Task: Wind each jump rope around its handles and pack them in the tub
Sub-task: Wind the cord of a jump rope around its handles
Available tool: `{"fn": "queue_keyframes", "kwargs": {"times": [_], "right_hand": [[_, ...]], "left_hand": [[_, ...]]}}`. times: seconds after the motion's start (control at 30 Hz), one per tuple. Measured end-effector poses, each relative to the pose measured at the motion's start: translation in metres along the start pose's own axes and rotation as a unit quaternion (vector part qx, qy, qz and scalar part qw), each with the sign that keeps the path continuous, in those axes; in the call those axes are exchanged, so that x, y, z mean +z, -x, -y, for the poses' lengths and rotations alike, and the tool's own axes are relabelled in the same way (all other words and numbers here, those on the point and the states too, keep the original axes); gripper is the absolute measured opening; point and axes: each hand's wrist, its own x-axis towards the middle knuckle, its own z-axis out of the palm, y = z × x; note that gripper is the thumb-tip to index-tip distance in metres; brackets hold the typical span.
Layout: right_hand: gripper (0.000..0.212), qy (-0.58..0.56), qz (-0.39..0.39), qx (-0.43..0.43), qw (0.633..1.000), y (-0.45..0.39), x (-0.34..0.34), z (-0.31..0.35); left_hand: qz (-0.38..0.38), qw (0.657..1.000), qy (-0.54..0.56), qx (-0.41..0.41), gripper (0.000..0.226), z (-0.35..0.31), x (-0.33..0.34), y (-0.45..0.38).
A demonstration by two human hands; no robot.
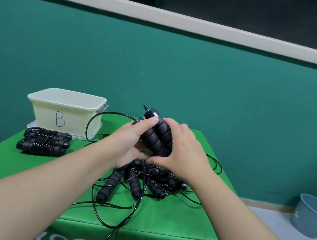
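We see ribbed, matt black foam on the handles (pixel 157 138), with glossy black caps at their tips. The cord (pixel 94 121) looks like thin, shiny plastic. The tub (pixel 66 114) is smooth cream plastic, the box cover (pixel 158 216) a slightly sheened green fabric, the bucket (pixel 314 217) smooth matt grey-blue plastic

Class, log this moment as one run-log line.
both hands grip paired black foam handles | cord unwound | cream plastic tub open

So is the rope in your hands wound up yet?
Not yet. The two handles are bare, held together by both hands, and their cord loops loose toward the tub.
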Motion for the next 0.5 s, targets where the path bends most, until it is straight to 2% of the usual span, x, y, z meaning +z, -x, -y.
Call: {"fn": "queue_keyframes", "kwargs": {"times": [0.1, 0.2, 0.27, 0.3, 0.33, 0.37, 0.4, 0.43, 0.47, 0.5], "right_hand": [[0.073, 0.122, -0.016, 0.038, 0.992, -0.002, 0.001, 0.008], [0.067, 0.140, -0.047, 0.064, 0.987, -0.008, 0.002, 0.012], [0.058, 0.115, -0.062, 0.086, 0.988, -0.011, -0.002, 0.009], [0.055, 0.099, -0.061, 0.105, 0.988, -0.012, -0.006, 0.005], [0.053, 0.088, -0.060, 0.123, 0.987, -0.013, -0.011, 0.000], [0.052, 0.085, -0.063, 0.133, 0.985, -0.013, -0.016, -0.006], [0.050, 0.088, -0.069, 0.137, 0.984, -0.013, -0.020, -0.011], [0.049, 0.091, -0.076, 0.135, 0.984, -0.013, -0.025, -0.015], [0.047, 0.090, -0.080, 0.130, 0.984, -0.014, -0.028, -0.018], [0.045, 0.083, -0.081, 0.123, 0.986, -0.014, -0.030, -0.018]], "left_hand": [[-0.025, 0.999, 0.043, 0.001, 0.047, 0.001, 0.001, -0.002], [-0.021, 0.997, 0.074, 0.008, 0.043, -0.003, 0.003, 0.000], [-0.025, 1.000, 0.008, 0.006, 0.036, -0.011, 0.003, 0.007], [-0.046, 0.996, -0.071, 0.017, 0.031, -0.015, -0.001, 0.011], [-0.092, 0.980, -0.169, 0.052, 0.025, -0.019, -0.007, 0.015], [-0.154, 0.945, -0.264, 0.113, 0.022, -0.022, -0.016, 0.017], [-0.212, 0.898, -0.335, 0.191, 0.020, -0.025, -0.024, 0.017], [-0.237, 0.857, -0.380, 0.254, 0.020, -0.029, -0.032, 0.017], [-0.230, 0.828, -0.425, 0.284, 0.034, -0.032, -0.036, 0.014], [-0.196, 0.811, -0.474, 0.280, 0.061, -0.035, -0.038, 0.008]]}}
